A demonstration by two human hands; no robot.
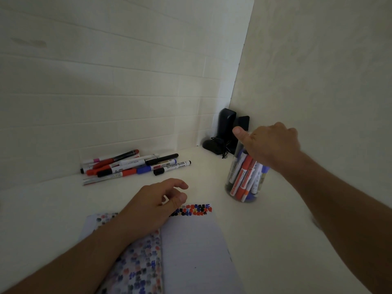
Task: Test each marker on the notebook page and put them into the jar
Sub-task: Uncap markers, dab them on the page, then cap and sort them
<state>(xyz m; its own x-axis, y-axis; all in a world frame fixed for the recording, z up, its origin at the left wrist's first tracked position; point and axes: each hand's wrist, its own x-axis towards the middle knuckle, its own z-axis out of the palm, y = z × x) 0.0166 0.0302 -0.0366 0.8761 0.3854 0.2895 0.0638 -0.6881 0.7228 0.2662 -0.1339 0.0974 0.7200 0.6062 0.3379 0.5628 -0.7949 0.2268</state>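
fingers of my right hand [273,143] curl down over the mouth of the jar [244,187], thumb sticking out to the side; whether they grip the rim, a marker or nothing i cannot tell, since the hand hides the opening. i judge it sits there to drop a tested marker in among the red and blue ones already standing inside. my left hand [157,200] hangs loosely curled and empty, left of the jar, its wrist on the notebook [191,240], probably to keep the page flat. a row of coloured test marks [195,210] lies just beside its thumb. the untested markers [131,164] lie piled well left of the jar, against the wall.
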